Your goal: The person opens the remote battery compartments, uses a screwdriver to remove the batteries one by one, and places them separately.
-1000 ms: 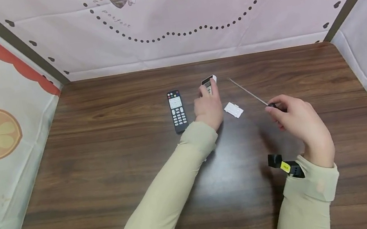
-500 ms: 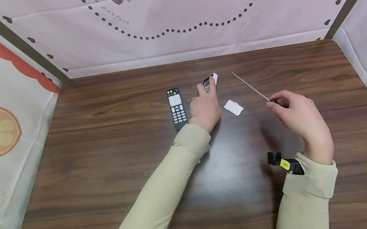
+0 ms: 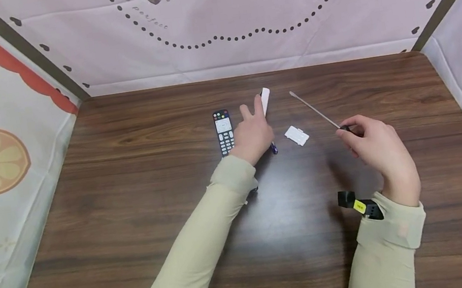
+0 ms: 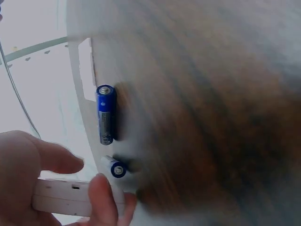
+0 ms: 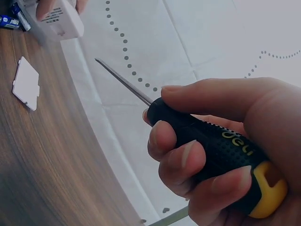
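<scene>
My left hand (image 3: 253,133) grips a small white remote control (image 3: 266,100), which is tipped up so a narrow side shows in the head view. Close below it two blue batteries (image 4: 106,115) lie on the table; the head view shows only one battery (image 3: 274,148), beside the hand. A white battery cover (image 3: 297,135) lies flat between my hands. My right hand (image 3: 379,146) holds a screwdriver (image 5: 207,146) by its black and yellow handle, fingers wrapped round it. Its bare metal shaft points up and to the left, apart from the remote.
A longer black remote control (image 3: 223,127) lies on the wooden table (image 3: 132,203), its lower end hidden behind my left hand and sleeve. Printed cloth walls (image 3: 237,8) stand at the back and both sides. A black strap device (image 3: 359,205) sits at my right wrist.
My left hand has shifted slightly left and turned the white remote from face up onto its side. A blue battery has come into view by the hand. My right hand stays nearly still.
</scene>
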Demonstrator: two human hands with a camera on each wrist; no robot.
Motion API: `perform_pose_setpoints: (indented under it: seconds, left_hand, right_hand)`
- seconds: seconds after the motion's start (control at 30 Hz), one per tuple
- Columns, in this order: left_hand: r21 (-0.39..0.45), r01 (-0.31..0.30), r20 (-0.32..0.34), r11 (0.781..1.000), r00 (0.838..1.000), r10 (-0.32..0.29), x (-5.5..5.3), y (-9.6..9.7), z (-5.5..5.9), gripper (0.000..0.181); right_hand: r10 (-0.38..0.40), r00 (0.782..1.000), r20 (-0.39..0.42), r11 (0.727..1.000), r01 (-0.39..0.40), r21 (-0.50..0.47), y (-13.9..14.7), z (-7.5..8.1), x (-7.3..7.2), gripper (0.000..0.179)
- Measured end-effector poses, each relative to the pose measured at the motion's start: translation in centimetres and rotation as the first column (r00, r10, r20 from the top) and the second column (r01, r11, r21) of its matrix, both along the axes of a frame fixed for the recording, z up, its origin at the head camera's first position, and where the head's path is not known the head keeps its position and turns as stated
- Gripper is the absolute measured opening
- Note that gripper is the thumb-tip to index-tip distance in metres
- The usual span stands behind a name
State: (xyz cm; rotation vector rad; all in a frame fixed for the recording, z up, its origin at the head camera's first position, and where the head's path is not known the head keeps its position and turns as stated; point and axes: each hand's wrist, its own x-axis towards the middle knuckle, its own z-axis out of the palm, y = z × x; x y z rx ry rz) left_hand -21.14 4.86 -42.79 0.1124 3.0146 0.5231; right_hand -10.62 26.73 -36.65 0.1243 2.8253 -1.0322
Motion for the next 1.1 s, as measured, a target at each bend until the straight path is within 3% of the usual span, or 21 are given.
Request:
perform_pose_setpoints:
  seconds: [0.13, 0.27, 0.37, 0.5, 0.87, 1.1]
  left_hand:
    - [0.077, -0.025, 0.029, 0.997, 0.999, 0.023, 0.1, -0.3, 0.1, 0.080]
    - [0.193, -0.074, 0.105, 0.978, 0.993, 0.055, 0.3, -0.6, 0.4, 0.079]
    - [0.236, -0.110, 0.160, 0.966, 0.984, 0.073, 0.5, -0.9, 0.8, 0.080]
    - [0.239, -0.120, 0.181, 0.964, 0.980, 0.077, 0.8, -1.4, 1.2, 0.079]
    - [0.111, -0.073, 0.173, 0.991, 0.983, 0.053, 2.2, -1.8, 1.6, 0.067]
    - [0.068, -0.063, 0.263, 0.996, 0.964, 0.043, 2.9, -1.7, 1.2, 0.062]
  right_hand:
    - [0.001, 1.000, 0.002, 1.000, -0.001, -0.003, 0.1, -0.2, 0.0, 0.043]
    - [-0.002, 1.000, 0.009, 1.000, 0.003, -0.010, 0.2, -0.3, 0.0, 0.044]
    - [-0.003, 1.000, 0.012, 1.000, 0.003, -0.012, 0.2, -0.4, 0.0, 0.044]
    - [-0.001, 1.000, 0.009, 1.000, 0.002, -0.012, 0.1, -0.4, -0.1, 0.043]
    - [-0.001, 1.000, -0.004, 1.000, 0.001, -0.010, 0.2, -0.2, -0.2, 0.043]
    - [0.005, 1.000, 0.009, 1.000, -0.005, -0.014, 0.2, -0.4, -0.2, 0.045]
